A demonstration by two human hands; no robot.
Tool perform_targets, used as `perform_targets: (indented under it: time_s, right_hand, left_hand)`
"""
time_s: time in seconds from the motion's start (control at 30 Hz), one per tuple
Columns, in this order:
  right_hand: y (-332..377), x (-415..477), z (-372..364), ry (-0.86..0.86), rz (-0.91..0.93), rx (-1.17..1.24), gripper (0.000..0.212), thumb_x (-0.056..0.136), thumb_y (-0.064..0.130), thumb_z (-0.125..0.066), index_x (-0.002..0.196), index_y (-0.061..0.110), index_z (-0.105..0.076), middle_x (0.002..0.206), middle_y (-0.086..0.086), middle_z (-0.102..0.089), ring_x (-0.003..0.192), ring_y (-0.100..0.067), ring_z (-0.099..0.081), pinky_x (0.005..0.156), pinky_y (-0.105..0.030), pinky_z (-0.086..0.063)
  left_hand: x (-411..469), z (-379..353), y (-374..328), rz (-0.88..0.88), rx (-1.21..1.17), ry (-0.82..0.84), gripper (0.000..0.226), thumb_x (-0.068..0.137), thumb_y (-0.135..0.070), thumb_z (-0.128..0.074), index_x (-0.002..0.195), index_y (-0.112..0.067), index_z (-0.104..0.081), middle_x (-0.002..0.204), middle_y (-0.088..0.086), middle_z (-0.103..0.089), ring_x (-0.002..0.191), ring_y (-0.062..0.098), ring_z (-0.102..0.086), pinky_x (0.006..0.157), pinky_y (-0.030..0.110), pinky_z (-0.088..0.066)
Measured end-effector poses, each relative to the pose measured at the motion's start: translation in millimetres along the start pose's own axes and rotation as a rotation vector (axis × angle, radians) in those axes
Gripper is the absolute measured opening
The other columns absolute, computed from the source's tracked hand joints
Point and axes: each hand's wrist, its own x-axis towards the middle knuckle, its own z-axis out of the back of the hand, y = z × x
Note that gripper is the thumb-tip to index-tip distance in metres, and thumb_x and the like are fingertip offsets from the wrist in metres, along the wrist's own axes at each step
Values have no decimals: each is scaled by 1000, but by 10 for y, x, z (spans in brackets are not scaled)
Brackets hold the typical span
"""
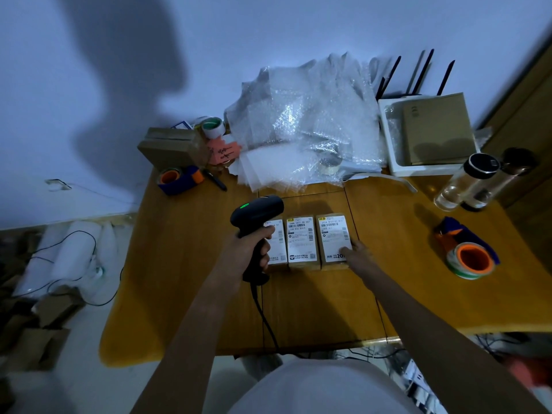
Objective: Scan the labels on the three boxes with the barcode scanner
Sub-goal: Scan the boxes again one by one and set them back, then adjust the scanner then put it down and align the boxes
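Head camera, looking down over both bare forearms onto a yellow-brown wooden tabletop (pixel 185 279). Three small brown cardboard boxes with white shipping labels lie side by side, touching, near the middle of it: the left box (pixel 277 249), the middle box (pixel 301 243) and the right box (pixel 333 237). All three have their printed labels and barcodes facing up.

The left hand (pixel 254 249) is closed around the grip of a black pistol-shaped barcode scanner (pixel 258 213) with a dark cable trailing off the near edge. The scanner head hangs above the far end of the left box, partly hiding its label, and a small green light glows on top of the head. The right hand (pixel 357 253) rests with fingers loosely spread at the near right corner of the right box, fingertips touching its label; it steadies the box without gripping it.

Along the far edge sit a crumpled heap of clear bubble wrap (pixel 307 127), a white tray holding a tan carton (pixel 391 138) and two blue-and-orange tape dispensers, one at far left (pixel 179 179) and one at right (pixel 469 252).

Judging by the green light, a scan of the left box may be registering or just done. Nothing here shows whether the middle and right boxes have been scanned; both remain in the row.
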Motion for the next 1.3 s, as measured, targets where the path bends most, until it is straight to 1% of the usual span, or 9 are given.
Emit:
perform_targets:
  time_s: [0.27, 0.4, 0.5, 0.63, 0.8, 0.87, 1.07, 1.17, 1.3]
  right_hand:
    - [46, -68, 16, -98, 4, -64, 53, 99, 21, -58, 148, 13, -43, 132, -16, -64, 111, -29, -69, 87, -44, -62]
    - [118, -89, 32, -194, 16, -182, 51, 98, 26, -59, 145, 14, -44, 134, -18, -58, 106, -31, -69, 74, -40, -62]
    - [213, -155, 32, -319, 55, -309, 49, 97, 34, -59, 141, 15, -47, 134, -16, -55, 102, -31, -67, 78, -47, -62]
    - [419, -297, -78, -406, 194, -350, 40, 97, 32, -59, 132, 13, -56, 132, -12, -54, 103, -27, -63, 79, -44, -59]
    - [663, -438, -435, -202, 331, -304, 20, 97, 25, -57, 106, 14, -71, 106, -4, -69, 81, -14, -66, 58, -24, -48]
    - [744, -552, -606, -111, 374, -311, 19, 99, 23, -57, 107, 12, -70, 103, -1, -65, 82, -11, -62, 62, -21, -46]
    - [881, -799, -1055, 254, 365, -339, 26, 100, 27, -58, 114, 8, -70, 109, -5, -71, 99, -21, -66, 89, -40, -54]
    - [901, -884, -1246, 374, 360, -402, 30, 101, 33, -55, 114, 10, -70, 109, -7, -71, 97, -21, -66, 81, -34, -52]
    - [938, -985, -1442, 483, 282, -401, 45, 103, 44, -47, 113, 8, -71, 107, -15, -73, 88, -27, -68, 78, -38, -51]
  left_hand:
    - [-15, 49, 14, 13, -6, 0, 26, 89, -27, -75, 90, -6, -60, 59, 6, -50, 48, 20, -47, 55, 33, -44]
    - [-30, 79, -4, 46, -36, -32, 23, 91, -25, -73, 90, -6, -61, 59, 5, -51, 47, 18, -47, 52, 30, -45]
    - [-33, 129, 11, 57, -60, -55, 23, 90, -26, -74, 91, -7, -61, 59, 4, -52, 47, 17, -47, 52, 30, -45]
    - [-37, 226, 71, 69, -97, -74, 19, 90, -25, -74, 89, -8, -64, 60, 3, -53, 48, 18, -49, 53, 30, -46]
    - [-8, 333, 138, 107, -168, -107, 16, 93, -23, -70, 85, -9, -68, 61, 4, -54, 49, 18, -51, 54, 32, -47]
    - [11, 373, 159, 112, -172, -129, 17, 93, -22, -69, 84, -8, -66, 63, 6, -56, 50, 19, -54, 54, 32, -48]
    - [94, 485, 264, 130, -134, -194, 9, 94, -9, -62, 93, -1, -60, 76, 13, -61, 63, 26, -62, 68, 41, -53]
    - [154, 547, 327, 122, -159, -198, 8, 93, -3, -57, 100, 1, -57, 84, 16, -62, 72, 28, -63, 72, 41, -55]
    - [302, 683, 430, 151, -206, -235, 29, 90, -7, -59, 113, 12, -61, 92, 21, -69, 88, 33, -70, 95, 54, -56]
